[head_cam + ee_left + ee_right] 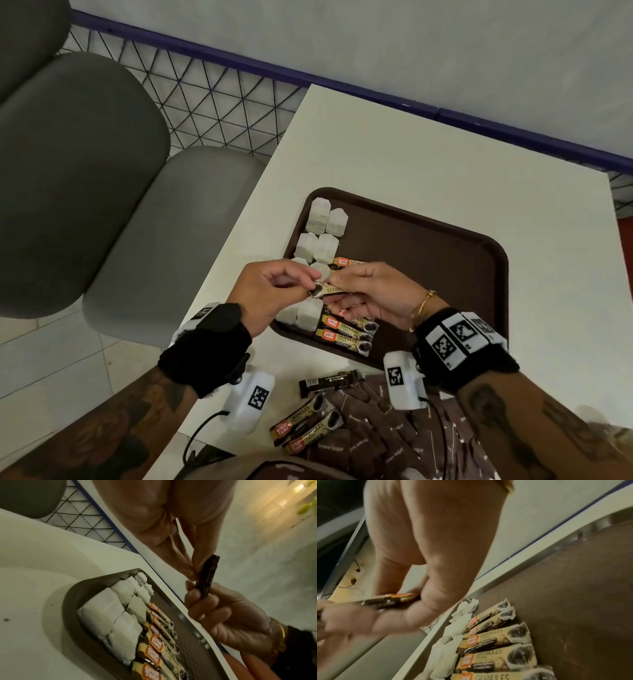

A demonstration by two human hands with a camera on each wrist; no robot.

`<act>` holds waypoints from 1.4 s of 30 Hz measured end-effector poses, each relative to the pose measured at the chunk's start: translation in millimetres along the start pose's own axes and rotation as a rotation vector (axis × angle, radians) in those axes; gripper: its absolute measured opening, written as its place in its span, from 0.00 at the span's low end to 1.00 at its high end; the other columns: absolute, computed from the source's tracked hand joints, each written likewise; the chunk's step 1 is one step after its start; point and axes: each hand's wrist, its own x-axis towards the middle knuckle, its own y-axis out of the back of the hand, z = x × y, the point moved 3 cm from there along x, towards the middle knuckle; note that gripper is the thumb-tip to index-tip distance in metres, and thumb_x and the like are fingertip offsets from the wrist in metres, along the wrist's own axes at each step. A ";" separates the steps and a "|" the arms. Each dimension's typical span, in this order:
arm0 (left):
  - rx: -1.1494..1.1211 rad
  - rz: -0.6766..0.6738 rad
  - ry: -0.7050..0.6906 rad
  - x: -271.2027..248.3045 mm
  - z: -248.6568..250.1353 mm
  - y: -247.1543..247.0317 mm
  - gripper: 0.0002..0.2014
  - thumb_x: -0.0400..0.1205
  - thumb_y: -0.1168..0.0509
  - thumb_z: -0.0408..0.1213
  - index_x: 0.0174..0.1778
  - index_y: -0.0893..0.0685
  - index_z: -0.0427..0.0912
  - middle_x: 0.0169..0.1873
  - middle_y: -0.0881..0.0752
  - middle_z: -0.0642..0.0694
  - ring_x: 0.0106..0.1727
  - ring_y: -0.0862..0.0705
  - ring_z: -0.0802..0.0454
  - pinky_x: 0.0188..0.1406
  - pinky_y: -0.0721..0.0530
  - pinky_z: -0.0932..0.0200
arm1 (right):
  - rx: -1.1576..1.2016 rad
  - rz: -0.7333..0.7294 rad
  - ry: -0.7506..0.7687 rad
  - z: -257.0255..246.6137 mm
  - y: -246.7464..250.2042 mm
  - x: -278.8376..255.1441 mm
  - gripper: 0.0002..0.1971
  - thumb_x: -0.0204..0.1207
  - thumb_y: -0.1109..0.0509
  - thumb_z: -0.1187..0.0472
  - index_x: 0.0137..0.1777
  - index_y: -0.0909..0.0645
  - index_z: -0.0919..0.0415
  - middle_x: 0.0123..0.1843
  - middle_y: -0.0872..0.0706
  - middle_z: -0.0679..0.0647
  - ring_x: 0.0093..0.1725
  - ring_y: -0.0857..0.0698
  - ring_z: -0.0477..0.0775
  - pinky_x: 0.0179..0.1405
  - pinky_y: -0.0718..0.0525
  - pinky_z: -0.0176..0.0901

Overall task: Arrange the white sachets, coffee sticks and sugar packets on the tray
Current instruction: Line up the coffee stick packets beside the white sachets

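A brown tray (445, 246) lies on the white table (411, 154). White sachets (322, 233) fill two columns along its left side, and coffee sticks (346, 334) lie in a row beside them. Above the tray both hands hold one gold-and-black coffee stick (330, 290). My left hand (310, 286) pinches its dark end; my right hand (344, 296) grips the other end. The left wrist view shows the held stick (208, 577) edge-on above the sachets (109, 609). In the right wrist view the held stick (390, 600) is blurred over the laid coffee sticks (496, 639).
Loose coffee sticks (305, 423) and one dark stick (330, 382) lie on the table in front of the tray. A pile of brown sugar packets (376, 431) sits beside them. Grey padded seats (102, 171) stand to the left. The tray's right half (455, 274) is bare.
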 end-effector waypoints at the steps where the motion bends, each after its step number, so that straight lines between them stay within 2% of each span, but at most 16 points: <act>1: 0.010 -0.004 0.003 -0.4 -0.9 -0.4 0.13 0.73 0.30 0.14 0.33 0.12 0.37 0.42 0.07 0.47 0.47 0.09 0.50 0.51 0.13 0.62 | 0.070 0.017 0.035 1.3 1.5 0.1 0.14 0.79 0.29 0.64 0.60 0.16 0.73 0.45 0.09 0.64 0.36 0.11 0.52 0.33 0.11 0.36; 3: 0.025 0.010 0.019 -1.1 -2.8 -1.1 0.13 0.74 0.30 0.16 0.35 0.11 0.39 0.41 0.07 0.48 0.47 0.09 0.51 0.50 0.13 0.63 | 0.130 0.054 0.100 2.5 5.1 0.0 0.13 0.77 0.29 0.69 0.59 0.17 0.77 0.40 0.10 0.61 0.32 0.13 0.49 0.31 0.12 0.34; 5: 0.004 0.044 0.063 -0.9 -4.6 -1.4 0.11 0.75 0.29 0.19 0.38 0.09 0.40 0.41 0.07 0.45 0.48 0.08 0.50 0.51 0.12 0.60 | 0.145 0.078 0.140 3.4 8.0 -0.3 0.12 0.76 0.29 0.72 0.58 0.16 0.77 0.41 0.10 0.62 0.35 0.12 0.50 0.36 0.11 0.35; 8: -0.101 0.077 0.155 0.8 -6.3 -2.7 0.07 0.75 0.27 0.22 0.42 0.09 0.38 0.42 0.07 0.39 0.47 0.08 0.44 0.51 0.10 0.53 | 0.147 0.097 0.155 3.2 9.1 -1.9 0.12 0.76 0.29 0.71 0.59 0.15 0.75 0.47 0.10 0.66 0.39 0.10 0.52 0.42 0.09 0.38; 13: -0.121 0.139 0.174 4.4 -7.6 0.1 0.10 0.72 0.25 0.19 0.45 0.11 0.36 0.38 0.07 0.39 0.43 0.08 0.41 0.48 0.09 0.52 | 0.199 0.034 0.193 3.9 11.8 -6.4 0.18 0.72 0.27 0.71 0.63 0.16 0.69 0.58 0.12 0.70 0.51 0.09 0.59 0.55 0.11 0.44; 16: -0.178 0.128 0.203 5.1 -8.2 -0.5 0.12 0.73 0.26 0.19 0.49 0.13 0.34 0.38 0.08 0.37 0.43 0.07 0.40 0.45 0.08 0.54 | 0.191 0.118 0.262 5.1 10.1 -5.0 0.23 0.65 0.22 0.71 0.61 0.16 0.69 0.53 0.12 0.68 0.49 0.11 0.59 0.49 0.10 0.41; 19: -0.214 0.092 0.238 3.5 -8.1 -7.5 0.08 0.72 0.26 0.18 0.44 0.14 0.30 0.40 0.09 0.32 0.42 0.08 0.36 0.42 0.09 0.56 | 0.271 0.241 0.322 8.8 4.3 0.0 0.17 0.62 0.21 0.71 0.52 0.16 0.69 0.41 0.10 0.59 0.41 0.11 0.53 0.42 0.11 0.40; 21: -0.187 0.053 0.250 2.7 -8.6 -13.5 0.07 0.71 0.25 0.19 0.42 0.14 0.29 0.39 0.09 0.30 0.42 0.08 0.35 0.42 0.08 0.55 | 0.299 0.295 0.321 11.9 1.2 3.0 0.13 0.62 0.20 0.68 0.46 0.16 0.64 0.37 0.10 0.55 0.39 0.12 0.51 0.44 0.11 0.44; 25: -0.105 -0.019 0.252 5.1 -6.9 -16.9 0.08 0.72 0.23 0.24 0.44 0.13 0.27 0.40 0.08 0.32 0.43 0.08 0.39 0.45 0.09 0.52 | 0.253 0.307 0.301 14.1 -3.6 4.6 0.08 0.70 0.23 0.68 0.49 0.14 0.64 0.38 0.10 0.53 0.42 0.12 0.51 0.47 0.11 0.51; 28: -0.067 0.026 0.250 13.5 -3.0 -12.6 0.09 0.73 0.22 0.32 0.48 0.10 0.38 0.42 0.08 0.39 0.44 0.08 0.45 0.45 0.09 0.51 | 0.239 0.265 0.287 12.4 -1.7 1.8 0.08 0.75 0.26 0.70 0.54 0.15 0.68 0.43 0.09 0.58 0.42 0.10 0.56 0.50 0.10 0.57; 30: -0.104 0.074 0.262 19.4 0.1 -8.6 0.08 0.75 0.24 0.36 0.49 0.09 0.41 0.42 0.08 0.42 0.41 0.08 0.47 0.44 0.09 0.51 | 0.194 0.217 0.261 11.9 -1.3 -1.0 0.10 0.76 0.28 0.71 0.56 0.14 0.70 0.47 0.09 0.61 0.43 0.09 0.58 0.51 0.10 0.58; 32: -0.092 0.087 0.264 23.2 1.6 -6.1 0.04 0.77 0.25 0.34 0.46 0.09 0.39 0.39 0.08 0.41 0.39 0.08 0.46 0.42 0.08 0.53 | 0.106 0.213 0.258 12.9 -0.3 -2.5 0.09 0.76 0.27 0.71 0.56 0.12 0.68 0.46 0.10 0.60 0.42 0.09 0.58 0.47 0.08 0.52; 34: -0.063 0.093 0.276 24.3 -1.0 -5.6 0.02 0.77 0.26 0.31 0.42 0.09 0.36 0.37 0.08 0.40 0.38 0.08 0.44 0.41 0.08 0.54 | 0.020 0.258 0.292 13.6 1.2 -4.1 0.10 0.74 0.25 0.70 0.55 0.11 0.65 0.48 0.10 0.60 0.42 0.09 0.60 0.45 0.08 0.49; 36: -0.076 0.134 0.315 23.8 -6.6 -5.6 0.02 0.77 0.26 0.29 0.42 0.09 0.34 0.37 0.08 0.39 0.37 0.08 0.43 0.41 0.08 0.56 | -0.156 0.328 0.353 13.9 3.8 -5.3 0.12 0.71 0.20 0.66 0.54 0.10 0.58 0.51 0.09 0.55 0.45 0.09 0.62 0.47 0.08 0.49; 39: -0.129 0.190 0.364 22.5 -14.3 -8.1 0.03 0.76 0.25 0.29 0.42 0.10 0.33 0.37 0.08 0.37 0.37 0.07 0.43 0.40 0.08 0.56 | -0.479 0.431 0.427 14.4 4.9 -6.5 0.11 0.69 0.19 0.59 0.52 0.09 0.50 0.49 0.08 0.45 0.48 0.10 0.46 0.51 0.11 0.40; 42: -0.181 0.215 0.383 22.0 -17.3 -9.2 0.03 0.78 0.27 0.29 0.44 0.10 0.33 0.38 0.08 0.37 0.39 0.07 0.43 0.40 0.08 0.57 | -0.511 0.464 0.442 11.7 11.3 -3.7 0.09 0.70 0.19 0.59 0.51 0.09 0.49 0.45 0.08 0.44 0.42 0.11 0.43 0.41 0.12 0.36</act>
